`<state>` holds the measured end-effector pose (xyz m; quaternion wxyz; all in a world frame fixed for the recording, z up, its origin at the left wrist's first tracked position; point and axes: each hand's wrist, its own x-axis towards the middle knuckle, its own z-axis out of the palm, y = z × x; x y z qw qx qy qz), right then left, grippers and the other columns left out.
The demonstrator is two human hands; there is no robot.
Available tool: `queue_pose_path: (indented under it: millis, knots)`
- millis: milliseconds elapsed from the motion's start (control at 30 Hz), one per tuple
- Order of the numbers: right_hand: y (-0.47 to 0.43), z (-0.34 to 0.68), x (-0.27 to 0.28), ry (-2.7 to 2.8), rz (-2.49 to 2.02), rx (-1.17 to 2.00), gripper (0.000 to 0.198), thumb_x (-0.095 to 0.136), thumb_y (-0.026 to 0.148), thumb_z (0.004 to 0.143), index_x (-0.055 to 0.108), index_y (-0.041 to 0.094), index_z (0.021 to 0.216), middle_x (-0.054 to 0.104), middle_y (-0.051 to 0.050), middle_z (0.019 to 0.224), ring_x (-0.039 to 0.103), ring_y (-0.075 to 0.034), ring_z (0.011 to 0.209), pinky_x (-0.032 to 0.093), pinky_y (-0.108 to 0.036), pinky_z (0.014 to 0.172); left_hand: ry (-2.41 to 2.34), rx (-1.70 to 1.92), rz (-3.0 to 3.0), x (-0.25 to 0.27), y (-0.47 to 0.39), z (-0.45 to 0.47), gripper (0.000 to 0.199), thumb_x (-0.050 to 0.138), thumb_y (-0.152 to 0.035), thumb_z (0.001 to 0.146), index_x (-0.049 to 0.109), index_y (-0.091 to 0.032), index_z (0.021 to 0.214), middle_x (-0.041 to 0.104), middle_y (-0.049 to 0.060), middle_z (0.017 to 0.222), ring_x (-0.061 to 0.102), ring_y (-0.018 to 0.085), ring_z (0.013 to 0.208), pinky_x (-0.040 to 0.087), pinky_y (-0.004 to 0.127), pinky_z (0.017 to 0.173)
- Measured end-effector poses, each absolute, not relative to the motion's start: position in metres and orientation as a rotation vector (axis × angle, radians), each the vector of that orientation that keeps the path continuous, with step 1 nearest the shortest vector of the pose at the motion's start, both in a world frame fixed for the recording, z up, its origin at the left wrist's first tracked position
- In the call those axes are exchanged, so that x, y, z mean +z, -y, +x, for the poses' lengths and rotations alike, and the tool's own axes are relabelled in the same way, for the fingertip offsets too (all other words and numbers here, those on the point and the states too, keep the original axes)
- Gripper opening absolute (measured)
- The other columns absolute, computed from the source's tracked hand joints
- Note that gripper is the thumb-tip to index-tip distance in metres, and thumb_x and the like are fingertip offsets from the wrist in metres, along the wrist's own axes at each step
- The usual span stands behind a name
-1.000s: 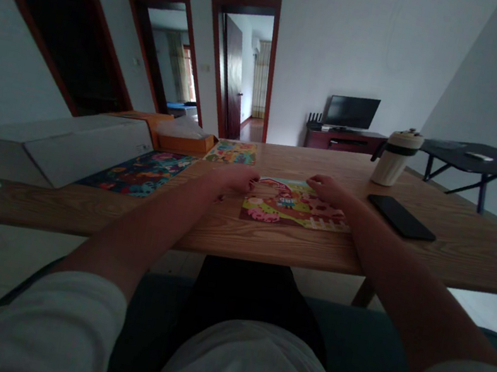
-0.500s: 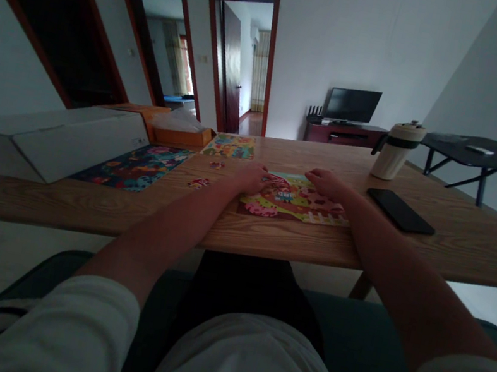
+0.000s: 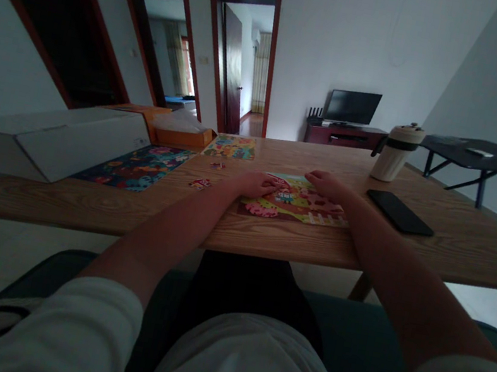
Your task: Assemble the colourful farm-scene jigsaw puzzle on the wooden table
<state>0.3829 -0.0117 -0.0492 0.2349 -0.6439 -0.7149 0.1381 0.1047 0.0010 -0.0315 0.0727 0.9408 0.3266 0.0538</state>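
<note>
Barely shifted, both hands [image 3: 292,184] rest apart, flat on the puzzle [image 3: 296,201].

Home living room: television [image 3: 353,106] on low cabinet [image 3: 344,135], bedroom doorways [image 3: 240,56]

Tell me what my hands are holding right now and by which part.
Nothing is clearly lifted. The left hand rests on the near-left part of the farm puzzle, the right hand on its far edge. Whether fingers pinch a piece cannot be told.
</note>
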Motion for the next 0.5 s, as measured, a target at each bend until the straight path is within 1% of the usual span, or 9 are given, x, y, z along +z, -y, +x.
queue_pose_path:
  millis: [67,133,233,300,400,500]
  knots:
    - [0.0111,0.3833,-0.0487,1.986,-1.766,0.377,0.034,0.048,0.039,0.107,0.075,0.019,0.111,0.075,-0.012,0.118,0.07,-0.026,0.102,0.053,-0.031,0.088,-0.981,0.15,2.833,-0.0309,0.0005,0.1058,0.046,0.045,-0.044,0.103,0.061,-0.037,0.145,0.061,-0.004,0.148,0.059,0.023,0.128,0.041,0.031,0.11]
    - [0.0109,0.3834,-0.0483,1.994,-1.757,0.377,0.034,0.047,0.038,0.107,0.075,0.018,0.113,0.075,-0.013,0.12,0.069,-0.026,0.105,0.052,-0.033,0.091,-1.0,0.135,2.859,-0.0308,0.0016,0.1073,0.046,0.043,-0.045,0.103,0.062,-0.035,0.145,0.063,-0.002,0.147,0.061,0.023,0.125,0.042,0.032,0.109]
    - [0.0113,0.3833,-0.0486,1.963,-1.761,0.406,0.034,0.049,0.038,0.106,0.075,0.017,0.113,0.075,-0.014,0.118,0.07,-0.027,0.102,0.053,-0.035,0.092,-1.04,0.108,2.918,-0.0307,0.0024,0.1097,0.049,0.041,-0.049,0.104,0.062,-0.031,0.145,0.065,0.003,0.143,0.063,0.025,0.121,0.044,0.033,0.106]
    - [0.0113,0.3834,-0.0493,1.95,-1.771,0.421,0.034,0.05,0.039,0.106,0.075,0.018,0.114,0.076,-0.013,0.116,0.07,-0.027,0.101,0.053,-0.035,0.091,-1.063,0.094,2.939,-0.0308,0.0023,0.1106,0.051,0.04,-0.05,0.104,0.062,-0.03,0.146,0.066,0.005,0.142,0.063,0.027,0.121,0.043,0.035,0.106]
    - [0.0108,0.384,-0.0503,1.961,-1.777,0.418,0.034,0.049,0.041,0.106,0.074,0.019,0.114,0.077,-0.012,0.112,0.07,-0.027,0.1,0.054,-0.035,0.089,-1.032,0.113,2.936,-0.0323,0.0007,0.1107,0.049,0.04,-0.048,0.105,0.061,-0.033,0.146,0.064,0.002,0.145,0.061,0.026,0.124,0.042,0.034,0.108]
    - [0.0104,0.3843,-0.0506,1.977,-1.789,0.41,0.036,0.047,0.041,0.106,0.074,0.018,0.115,0.076,-0.012,0.114,0.07,-0.027,0.101,0.054,-0.035,0.089,-0.99,0.137,2.932,-0.0345,-0.0012,0.11,0.048,0.04,-0.049,0.105,0.061,-0.034,0.146,0.063,0.001,0.146,0.06,0.024,0.126,0.041,0.032,0.109]
